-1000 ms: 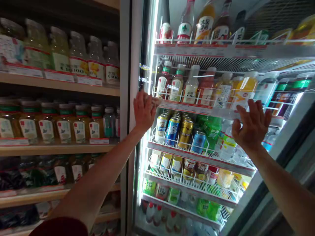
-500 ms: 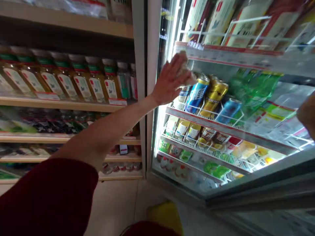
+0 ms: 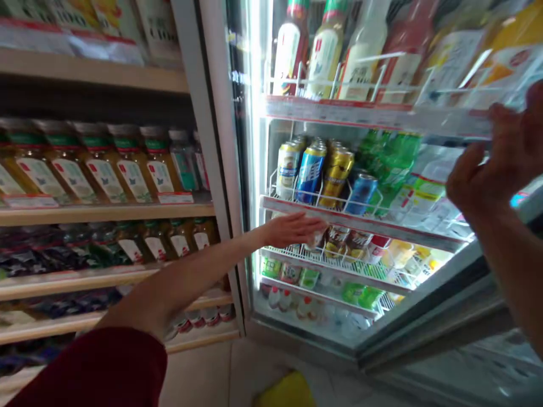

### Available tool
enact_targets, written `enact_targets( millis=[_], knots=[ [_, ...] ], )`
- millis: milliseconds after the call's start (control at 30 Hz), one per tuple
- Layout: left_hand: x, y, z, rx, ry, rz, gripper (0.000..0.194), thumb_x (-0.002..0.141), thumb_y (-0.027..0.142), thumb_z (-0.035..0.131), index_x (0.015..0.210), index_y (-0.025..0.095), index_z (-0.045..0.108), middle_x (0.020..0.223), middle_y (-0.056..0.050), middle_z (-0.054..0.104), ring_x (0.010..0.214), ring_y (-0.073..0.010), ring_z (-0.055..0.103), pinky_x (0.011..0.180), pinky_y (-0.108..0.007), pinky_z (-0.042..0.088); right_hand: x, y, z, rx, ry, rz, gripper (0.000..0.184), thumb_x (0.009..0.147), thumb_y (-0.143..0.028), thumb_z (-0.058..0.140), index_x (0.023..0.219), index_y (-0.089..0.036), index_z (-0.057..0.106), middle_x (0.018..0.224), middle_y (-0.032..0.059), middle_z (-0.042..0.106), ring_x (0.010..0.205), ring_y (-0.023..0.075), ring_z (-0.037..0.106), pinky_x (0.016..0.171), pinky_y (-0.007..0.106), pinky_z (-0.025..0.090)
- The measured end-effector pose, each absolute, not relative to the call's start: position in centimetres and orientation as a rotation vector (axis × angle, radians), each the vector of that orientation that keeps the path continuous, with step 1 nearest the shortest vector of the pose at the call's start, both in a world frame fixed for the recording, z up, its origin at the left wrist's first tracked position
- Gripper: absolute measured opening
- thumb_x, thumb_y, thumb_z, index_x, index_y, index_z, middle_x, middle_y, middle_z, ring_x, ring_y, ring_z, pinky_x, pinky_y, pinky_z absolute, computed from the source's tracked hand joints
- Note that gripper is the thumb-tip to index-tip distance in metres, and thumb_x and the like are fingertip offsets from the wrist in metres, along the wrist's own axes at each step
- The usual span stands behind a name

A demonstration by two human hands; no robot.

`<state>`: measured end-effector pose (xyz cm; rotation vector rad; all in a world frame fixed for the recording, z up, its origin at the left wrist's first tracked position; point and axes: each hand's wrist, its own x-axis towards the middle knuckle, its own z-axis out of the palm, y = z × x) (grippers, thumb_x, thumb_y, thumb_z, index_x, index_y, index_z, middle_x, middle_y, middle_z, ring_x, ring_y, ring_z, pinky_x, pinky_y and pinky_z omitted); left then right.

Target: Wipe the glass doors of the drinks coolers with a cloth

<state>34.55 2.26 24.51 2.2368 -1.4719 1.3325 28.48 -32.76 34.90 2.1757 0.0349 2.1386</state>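
Observation:
My left hand reaches across from the left with its fingers stretched out flat in front of the glass door of a lit drinks fridge. A crumpled whitish cloth shows beneath those fingers, mostly hidden by them. The hand lies level with the shelf edge below the beer cans. My right hand is raised at the right edge by the upper fridge shelf. Its fingers are bent and spread apart, with nothing visible in them; whether they touch the glass I cannot tell.
Glass bottles line the fridge's top shelf, with green bottles lower down. Wooden shelves at left carry rows of juice bottles. A yellow object is on the tiled floor.
My left hand has moved down with the cloth, from above the cans to below them. My right hand has come further into view. The camera view has shifted right.

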Motion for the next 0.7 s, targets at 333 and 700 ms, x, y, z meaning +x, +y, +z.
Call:
enact_targets(
  millis=[333,700],
  knots=[
    [35.1,1.6,24.1,2.044,-1.29,1.739,0.022,0.085,0.038,0.044,0.099,0.026,0.054,0.142,0.002,0.036,0.134,-0.0186,0.026,0.109,-0.042,0.025,27.8,-31.8,35.1,2.106,0.238,2.089,0.043,0.087,-0.028,0.03,0.125,-0.016,0.047,0.141,0.0114,0.038,0.135,0.0224,0.024,0.107,0.049,0.021],
    [35.3,-0.2,27.7,1.956,-1.19,1.864,0.057,0.085,0.02,0.036,0.14,0.022,0.021,0.14,-0.006,0.039,0.136,-0.0191,0.022,0.109,-0.043,0.022,26.8,-31.4,35.3,2.317,0.212,1.997,0.055,0.082,-0.021,0.038,0.136,-0.03,0.032,0.144,0.0013,0.032,0.136,0.0276,0.023,0.106,0.059,0.019]
  ],
)
